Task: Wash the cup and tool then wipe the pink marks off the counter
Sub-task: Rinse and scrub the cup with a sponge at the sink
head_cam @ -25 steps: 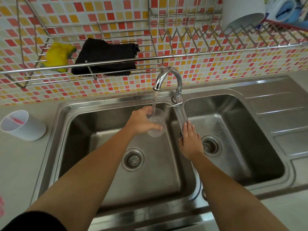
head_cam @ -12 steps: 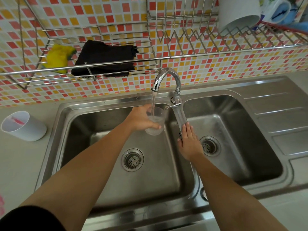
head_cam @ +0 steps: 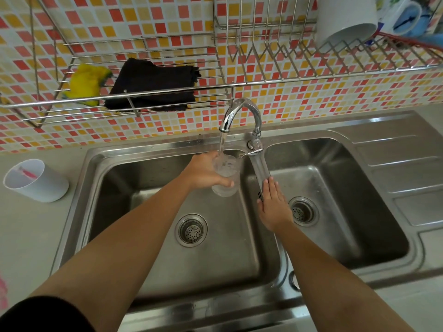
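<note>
My left hand grips a clear cup under the running tap, over the left sink basin. Water streams into the cup, which looks nearly full. My right hand lies flat, fingers together, on the steel divider between the two basins, holding nothing. A white cup lies tilted on the counter at the left with a pink tool inside it. A pink mark shows at the counter's left edge.
A wire rack on the tiled wall holds a yellow sponge and a black cloth. Its right part carries an upturned white cup and a mug. The right basin and draining board lie beside it.
The cup has risen slightly toward the spout and filled further. My right hand stays on the divider.
</note>
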`<act>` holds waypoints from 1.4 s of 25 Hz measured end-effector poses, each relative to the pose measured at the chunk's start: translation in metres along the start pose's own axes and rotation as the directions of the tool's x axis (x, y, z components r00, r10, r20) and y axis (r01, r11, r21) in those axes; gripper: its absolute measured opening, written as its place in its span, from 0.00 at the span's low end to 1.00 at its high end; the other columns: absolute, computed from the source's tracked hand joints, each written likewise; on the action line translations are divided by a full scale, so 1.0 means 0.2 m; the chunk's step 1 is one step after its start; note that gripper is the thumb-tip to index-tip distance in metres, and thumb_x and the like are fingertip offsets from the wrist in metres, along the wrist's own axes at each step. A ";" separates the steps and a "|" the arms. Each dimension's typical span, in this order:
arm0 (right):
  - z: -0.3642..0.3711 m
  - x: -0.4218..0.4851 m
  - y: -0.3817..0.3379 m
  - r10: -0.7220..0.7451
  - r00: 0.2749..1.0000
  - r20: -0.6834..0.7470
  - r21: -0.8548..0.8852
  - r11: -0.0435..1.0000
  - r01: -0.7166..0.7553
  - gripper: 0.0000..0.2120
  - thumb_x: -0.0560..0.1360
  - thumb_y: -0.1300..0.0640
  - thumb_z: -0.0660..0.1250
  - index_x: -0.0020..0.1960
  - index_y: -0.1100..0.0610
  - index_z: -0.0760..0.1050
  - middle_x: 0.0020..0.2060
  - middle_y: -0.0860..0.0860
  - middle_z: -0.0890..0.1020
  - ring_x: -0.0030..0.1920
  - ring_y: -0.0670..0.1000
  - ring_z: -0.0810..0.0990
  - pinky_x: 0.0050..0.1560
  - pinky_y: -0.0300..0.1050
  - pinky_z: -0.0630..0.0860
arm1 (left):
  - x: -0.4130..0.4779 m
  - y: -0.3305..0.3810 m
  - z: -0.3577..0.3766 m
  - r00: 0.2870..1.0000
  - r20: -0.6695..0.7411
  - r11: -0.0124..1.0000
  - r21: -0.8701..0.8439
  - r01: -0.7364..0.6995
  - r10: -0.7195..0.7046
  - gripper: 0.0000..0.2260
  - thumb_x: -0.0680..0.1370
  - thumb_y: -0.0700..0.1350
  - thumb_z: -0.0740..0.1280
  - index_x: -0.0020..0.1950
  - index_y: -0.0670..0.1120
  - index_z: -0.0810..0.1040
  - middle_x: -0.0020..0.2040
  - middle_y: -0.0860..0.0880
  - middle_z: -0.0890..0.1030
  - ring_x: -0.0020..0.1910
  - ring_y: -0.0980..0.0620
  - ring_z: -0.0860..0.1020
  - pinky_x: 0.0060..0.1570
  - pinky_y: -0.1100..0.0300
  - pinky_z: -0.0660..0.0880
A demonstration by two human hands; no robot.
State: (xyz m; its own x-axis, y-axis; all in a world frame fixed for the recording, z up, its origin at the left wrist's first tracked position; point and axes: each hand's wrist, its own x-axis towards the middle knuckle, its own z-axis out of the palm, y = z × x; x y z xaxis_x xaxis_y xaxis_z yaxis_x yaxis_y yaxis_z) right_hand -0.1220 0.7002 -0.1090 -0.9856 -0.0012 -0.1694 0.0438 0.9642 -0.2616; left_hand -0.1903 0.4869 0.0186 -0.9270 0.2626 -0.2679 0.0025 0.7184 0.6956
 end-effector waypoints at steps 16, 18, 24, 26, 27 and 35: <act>-0.35 0.62 -0.22 -0.218 0.975 -0.037 0.082 0.972 0.220 0.09 0.76 0.66 0.58 0.55 0.61 0.70 0.52 0.61 0.76 0.52 0.59 0.75 0.51 0.48 0.70 | -0.09 -0.12 0.01 0.995 -0.086 0.986 -0.165 0.032 -0.047 0.35 0.61 0.46 0.80 0.64 0.51 0.69 0.57 0.54 0.74 0.56 0.55 0.72 0.51 0.65 0.66; -0.40 0.57 -0.20 -0.071 0.987 -0.146 0.384 0.915 0.123 0.05 0.78 0.66 0.55 0.49 0.58 0.66 0.43 0.57 0.74 0.43 0.54 0.72 0.43 0.42 0.66 | -0.10 -0.13 0.02 0.994 -0.097 0.981 -0.195 0.022 -0.041 0.34 0.60 0.45 0.80 0.62 0.51 0.70 0.56 0.54 0.75 0.55 0.54 0.73 0.51 0.63 0.68; -0.43 0.44 -0.19 0.190 0.961 -0.200 0.730 0.683 0.017 0.11 0.81 0.61 0.53 0.60 0.62 0.67 0.53 0.60 0.77 0.56 0.58 0.75 0.47 0.37 0.65 | -0.13 -0.19 0.10 0.986 -0.134 0.907 -0.421 0.033 -0.098 0.31 0.60 0.38 0.79 0.58 0.52 0.72 0.56 0.52 0.75 0.55 0.52 0.74 0.52 0.62 0.72; -0.32 0.34 -0.17 0.216 0.953 -0.215 0.649 0.760 -0.026 0.20 0.81 0.59 0.53 0.70 0.66 0.60 0.68 0.62 0.68 0.68 0.59 0.67 0.63 0.39 0.63 | -0.15 -0.22 0.15 0.978 -0.174 0.921 -0.387 0.038 -0.113 0.31 0.60 0.37 0.79 0.59 0.51 0.72 0.56 0.51 0.73 0.55 0.52 0.73 0.51 0.65 0.69; -0.24 0.27 -0.15 0.189 0.964 -0.186 0.541 0.839 -0.060 0.23 0.81 0.57 0.53 0.73 0.66 0.55 0.72 0.61 0.62 0.73 0.59 0.60 0.70 0.43 0.57 | -0.16 -0.23 0.17 0.974 -0.194 0.946 -0.322 0.047 -0.114 0.31 0.60 0.38 0.78 0.59 0.51 0.72 0.56 0.51 0.72 0.56 0.52 0.72 0.51 0.65 0.68; 0.00 -0.01 -0.05 0.027 0.999 -0.026 -0.053 0.998 -0.028 0.28 0.81 0.52 0.45 0.76 0.60 0.39 0.76 0.55 0.41 0.76 0.53 0.40 0.74 0.50 0.43 | -0.22 -0.30 0.20 0.991 -0.094 0.826 0.547 0.135 -0.100 0.38 0.62 0.56 0.74 0.70 0.56 0.63 0.61 0.52 0.65 0.62 0.48 0.63 0.54 0.44 0.71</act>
State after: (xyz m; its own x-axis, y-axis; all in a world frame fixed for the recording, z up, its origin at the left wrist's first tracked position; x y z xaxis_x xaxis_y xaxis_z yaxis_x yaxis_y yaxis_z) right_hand -0.1214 0.6901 -0.1058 -0.9879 0.0315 -0.1516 0.0628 0.9764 -0.2065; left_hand -0.1337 0.4571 -0.0384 -0.9536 0.1283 -0.2724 0.0824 0.9814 0.1736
